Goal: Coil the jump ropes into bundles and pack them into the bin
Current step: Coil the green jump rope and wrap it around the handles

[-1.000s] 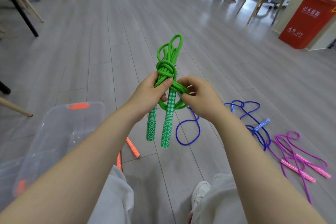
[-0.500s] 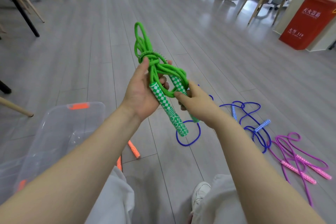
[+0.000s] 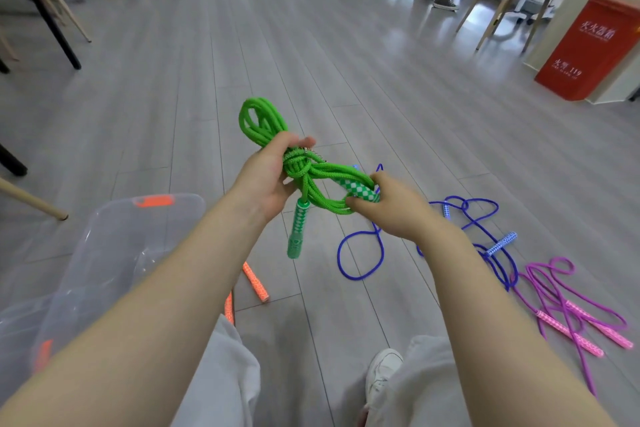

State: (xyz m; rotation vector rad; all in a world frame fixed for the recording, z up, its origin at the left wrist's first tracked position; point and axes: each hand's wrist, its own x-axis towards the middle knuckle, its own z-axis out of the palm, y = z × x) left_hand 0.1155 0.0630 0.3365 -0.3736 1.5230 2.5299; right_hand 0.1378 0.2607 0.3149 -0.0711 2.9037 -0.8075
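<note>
Both hands hold a coiled green jump rope point(image 3: 266, 128) above the floor. My left hand point(image 3: 268, 180) grips the bundle at its wrapped knot, loops sticking up to the left. My right hand point(image 3: 388, 210) pinches one checkered green handle and a loop of cord. The other green handle point(image 3: 297, 230) hangs straight down. A clear plastic bin point(image 3: 114, 246) with orange latches stands at the lower left. A blue rope point(image 3: 360, 253) and a purple rope point(image 3: 561, 302) lie loose on the floor to the right.
Two orange handles point(image 3: 255, 286) lie by my left knee. My white shoe point(image 3: 381, 374) and light trousers fill the bottom. A red box point(image 3: 592, 48) stands far right. Chair and table legs line the left edge; a person stands far back.
The green bundle has tilted further and dropped lower. One handle now hangs straight down while my right hand has pulled the other handle out to the right.
</note>
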